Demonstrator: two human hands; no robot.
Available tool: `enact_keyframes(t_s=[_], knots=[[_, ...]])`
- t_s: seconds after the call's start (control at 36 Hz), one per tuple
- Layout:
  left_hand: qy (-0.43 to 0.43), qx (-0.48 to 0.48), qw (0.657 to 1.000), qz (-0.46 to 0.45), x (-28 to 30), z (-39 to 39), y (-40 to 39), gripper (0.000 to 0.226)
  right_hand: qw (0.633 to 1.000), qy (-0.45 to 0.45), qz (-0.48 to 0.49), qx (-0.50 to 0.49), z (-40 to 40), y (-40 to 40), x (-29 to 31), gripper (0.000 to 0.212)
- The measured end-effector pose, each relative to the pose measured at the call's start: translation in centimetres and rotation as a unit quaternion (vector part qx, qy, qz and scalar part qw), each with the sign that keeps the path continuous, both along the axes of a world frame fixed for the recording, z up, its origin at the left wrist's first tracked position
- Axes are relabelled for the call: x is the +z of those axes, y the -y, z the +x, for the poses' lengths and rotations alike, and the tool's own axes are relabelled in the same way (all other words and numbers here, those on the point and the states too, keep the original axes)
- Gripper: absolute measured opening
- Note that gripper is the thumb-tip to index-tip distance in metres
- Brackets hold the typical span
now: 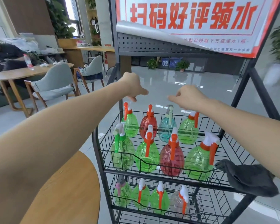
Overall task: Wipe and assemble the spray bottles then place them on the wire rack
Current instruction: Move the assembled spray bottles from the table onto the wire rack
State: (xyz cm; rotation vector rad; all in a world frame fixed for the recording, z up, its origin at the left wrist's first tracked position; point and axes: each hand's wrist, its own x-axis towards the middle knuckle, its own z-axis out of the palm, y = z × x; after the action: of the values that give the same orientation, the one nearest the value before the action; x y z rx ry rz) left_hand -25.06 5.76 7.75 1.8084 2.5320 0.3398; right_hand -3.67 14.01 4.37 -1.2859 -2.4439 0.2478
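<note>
Assembled coloured spray bottles (146,155) fill wire rack (200,172) mid-frame; grey cloth (250,178) right; left hand (133,88), right hand (187,97) above, loosely curled, grip empty.

Both arms reach out over the wire rack (103,157). Left hand (132,86) hangs above the back-left green spray bottle (130,123), right hand (188,97) above the back-right green one (187,131), fingers curled down. A grey cloth (249,177) is draped over the rack's right rim.

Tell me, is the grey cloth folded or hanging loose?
Hanging loose: the grey cloth drapes crumpled over the wire rack edge.
</note>
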Motion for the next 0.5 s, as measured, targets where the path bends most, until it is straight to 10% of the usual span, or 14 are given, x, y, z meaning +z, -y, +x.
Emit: enact_keyframes(t_s=[0.5], knots=[[-0.118,-0.002,0.992,0.033,-1.4,-1.7,3.9,0.04,0.994,-0.042,-0.046,-0.092,7.3,-1.7,-2.3,0.063]])
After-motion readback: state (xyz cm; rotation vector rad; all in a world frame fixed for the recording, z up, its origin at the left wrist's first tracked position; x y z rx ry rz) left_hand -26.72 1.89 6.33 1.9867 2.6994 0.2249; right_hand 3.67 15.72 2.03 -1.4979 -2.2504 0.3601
